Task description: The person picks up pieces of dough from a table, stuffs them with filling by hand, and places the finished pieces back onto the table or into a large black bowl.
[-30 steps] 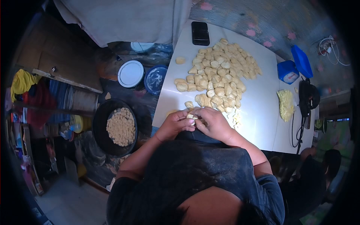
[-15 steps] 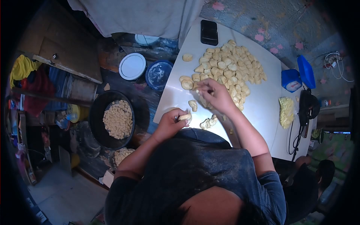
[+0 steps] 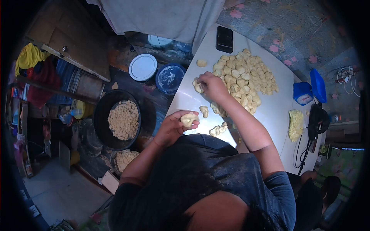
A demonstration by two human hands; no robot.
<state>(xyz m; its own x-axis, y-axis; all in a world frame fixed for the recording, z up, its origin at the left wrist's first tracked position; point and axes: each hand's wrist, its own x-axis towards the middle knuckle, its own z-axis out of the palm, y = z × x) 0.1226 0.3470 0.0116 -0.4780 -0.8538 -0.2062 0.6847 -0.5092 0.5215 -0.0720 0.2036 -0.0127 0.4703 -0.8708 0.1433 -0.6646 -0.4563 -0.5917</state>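
Note:
A flattened piece of dough (image 3: 189, 119) rests in my left hand (image 3: 171, 129), its fingers curled round it near the table's front edge. Farther forward, my right hand (image 3: 212, 85) has its fingers bent down on a dough piece (image 3: 198, 86) at the left of the pile. The large pile of pale dough pieces (image 3: 246, 77) covers the middle of the white table (image 3: 275, 123). Between my hands and the pile lies a small lump (image 3: 204, 111). An irregular dough lump (image 3: 218, 129) sits close to my body. One round piece (image 3: 201, 63) lies alone beyond my right hand.
A black case (image 3: 224, 39) lies at the table's far end. To the right are a blue scale (image 3: 303, 93), a yellow bundle (image 3: 296, 126) and black cables. On the left stand a black tub (image 3: 97, 127) of small pieces and lidded buckets (image 3: 143, 67). A person (image 3: 312, 200) is at lower right.
My right hand has moved forward and left to the dough piece beside the pile. My left hand has turned, showing the dough in it more fully. The view has shifted slightly.

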